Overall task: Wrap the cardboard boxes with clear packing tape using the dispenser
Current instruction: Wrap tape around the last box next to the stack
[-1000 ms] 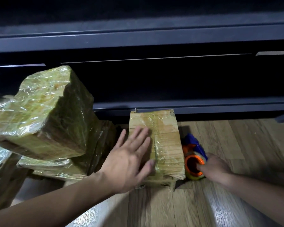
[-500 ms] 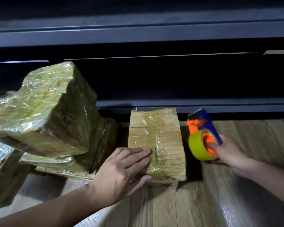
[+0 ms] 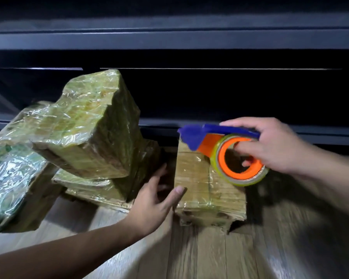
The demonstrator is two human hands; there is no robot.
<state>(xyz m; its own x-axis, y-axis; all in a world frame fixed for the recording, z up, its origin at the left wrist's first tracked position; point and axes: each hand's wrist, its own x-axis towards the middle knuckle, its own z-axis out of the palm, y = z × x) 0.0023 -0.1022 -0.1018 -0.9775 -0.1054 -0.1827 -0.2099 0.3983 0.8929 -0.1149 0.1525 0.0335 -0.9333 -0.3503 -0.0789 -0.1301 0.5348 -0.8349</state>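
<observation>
Starting a strip on box point(image 3: 206, 190), just right of left hand point(image 3: 151, 204), braced there with straight fingers. Gripping dispenser point(image 3: 220, 146) in right hand point(image 3: 274, 146), above box. Next, likely: press blade end down, pull toward body.

Blue-orange dispenser point(image 3: 210, 144) above taped box point(image 3: 199, 190) (on floor); wrapped boxes point(image 3: 85, 125) stacked left

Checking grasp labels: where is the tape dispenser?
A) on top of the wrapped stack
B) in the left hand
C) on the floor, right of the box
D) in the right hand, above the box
D: the right hand grips the tape dispenser, one finger through its orange core, above the cardboard box; the left hand rests against that box's left side.
</observation>
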